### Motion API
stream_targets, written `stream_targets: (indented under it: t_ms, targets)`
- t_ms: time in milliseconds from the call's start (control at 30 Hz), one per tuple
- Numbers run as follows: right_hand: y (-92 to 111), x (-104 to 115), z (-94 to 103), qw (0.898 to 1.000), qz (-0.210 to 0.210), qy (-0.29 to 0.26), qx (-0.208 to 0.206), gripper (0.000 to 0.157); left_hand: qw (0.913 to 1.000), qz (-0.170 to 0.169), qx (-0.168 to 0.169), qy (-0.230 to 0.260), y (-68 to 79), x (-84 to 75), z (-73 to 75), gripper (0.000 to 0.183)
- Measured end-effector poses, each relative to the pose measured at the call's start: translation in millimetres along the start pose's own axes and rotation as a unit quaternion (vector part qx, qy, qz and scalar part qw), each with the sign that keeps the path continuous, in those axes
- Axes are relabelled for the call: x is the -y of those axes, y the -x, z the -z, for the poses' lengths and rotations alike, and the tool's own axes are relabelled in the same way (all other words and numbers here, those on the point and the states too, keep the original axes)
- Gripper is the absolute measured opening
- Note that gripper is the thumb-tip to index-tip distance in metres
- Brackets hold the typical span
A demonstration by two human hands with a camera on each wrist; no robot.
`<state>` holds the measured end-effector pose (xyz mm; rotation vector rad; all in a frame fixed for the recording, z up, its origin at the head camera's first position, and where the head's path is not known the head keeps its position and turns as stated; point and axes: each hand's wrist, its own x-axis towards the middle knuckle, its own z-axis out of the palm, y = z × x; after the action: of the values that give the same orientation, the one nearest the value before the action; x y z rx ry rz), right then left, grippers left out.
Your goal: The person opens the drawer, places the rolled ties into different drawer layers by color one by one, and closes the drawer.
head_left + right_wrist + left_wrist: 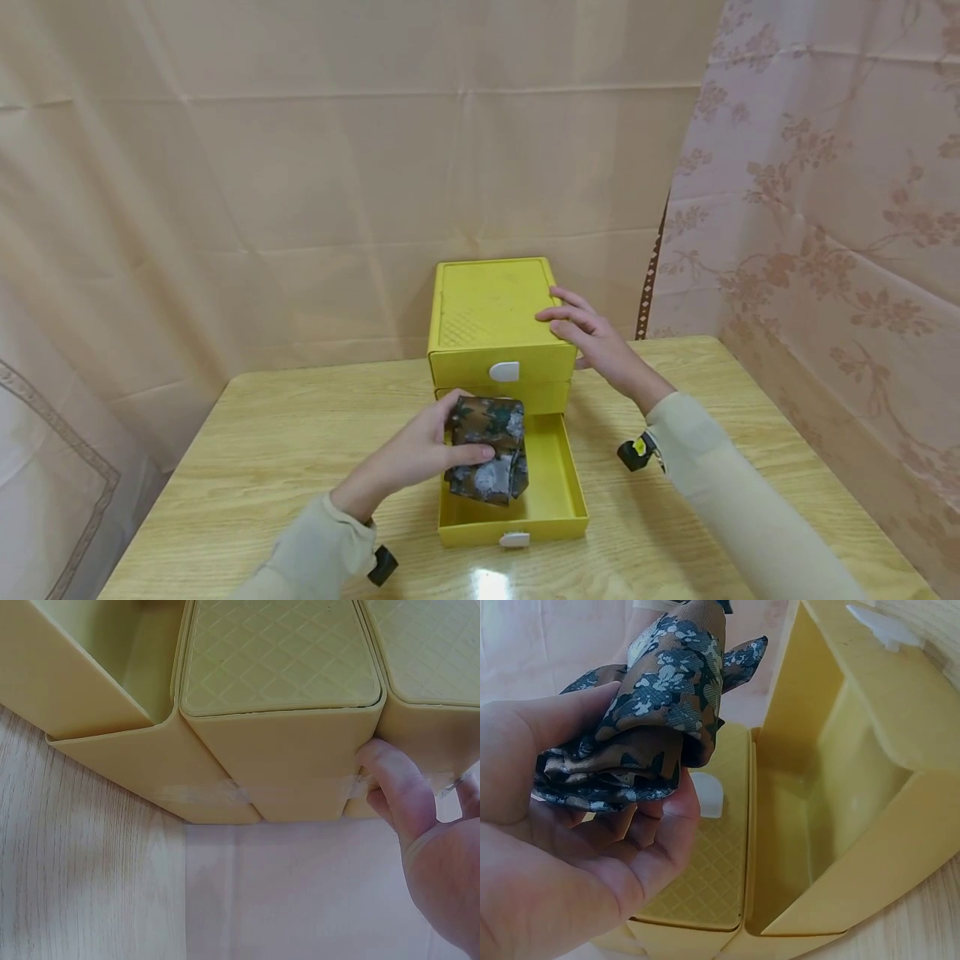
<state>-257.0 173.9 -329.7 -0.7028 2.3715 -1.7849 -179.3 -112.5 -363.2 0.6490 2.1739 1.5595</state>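
My left hand [416,450] holds a folded dark cloth [489,427] with a brown, black and white pattern. Its thumb lies over the near side, and the other fingers are under or behind it. In the left wrist view the cloth [664,690] shows its rolled folds and a loose corner. The cloth is above the pulled-out bottom drawer [547,479] of a yellow drawer unit [491,300]. My right hand [600,346] rests on the unit's top right edge, fingers extended over the top; the right wrist view shows a digit touching the side [300,761].
The unit's upper drawers are pushed in; a white tab handle [504,372] marks the top one. Wooden tabletop [315,433] spreads around the unit. Behind hangs a beige curtain [337,167], with a flowered pink curtain [840,208] to the right.
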Motion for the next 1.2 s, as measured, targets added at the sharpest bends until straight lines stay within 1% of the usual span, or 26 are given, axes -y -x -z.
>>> stream_targets:
  t_ms: [167,300,467,633,833,967,1067,1200]
  targets:
    - [0,0,-0.3,1.0,0.001,0.001,-0.002,0.036,1.0,0.0,0.005,-0.004,-4.0,1.8,-5.3,0.05]
    - [0,-1,0.3,1.0,0.003,-0.004,0.001,0.037,0.9999,-0.001,0.014,0.009,-6.3,3.4,-8.2,0.05]
    - [0,0,0.5,1.0,0.003,-0.005,0.002,0.037,0.9998,0.002,0.017,0.008,-9.7,9.1,-10.8,0.048]
    - [0,0,0.5,1.0,0.0,-0.002,0.0,0.036,0.9996,0.016,0.023,-0.004,-13.4,16.2,-14.4,0.046]
    - [0,0,0.1,1.0,-0.001,0.0,-0.002,0.036,0.9986,0.036,0.027,-0.029,-15.6,23.2,-18.0,0.049]
    - [0,1,0.2,1.0,-0.002,0.003,-0.003,0.036,0.9985,0.048,0.023,-0.011,-17.6,27.3,-20.6,0.051]
    - [0,1,0.1,1.0,-0.001,0.001,-0.003,0.036,0.9978,0.065,0.008,-0.009,-18.5,29.9,-22.5,0.064]
    - [0,1,-0.2,1.0,0.001,-0.006,0.001,0.036,0.9941,0.101,-0.017,-0.036,-18.4,34.2,-24.7,0.093]
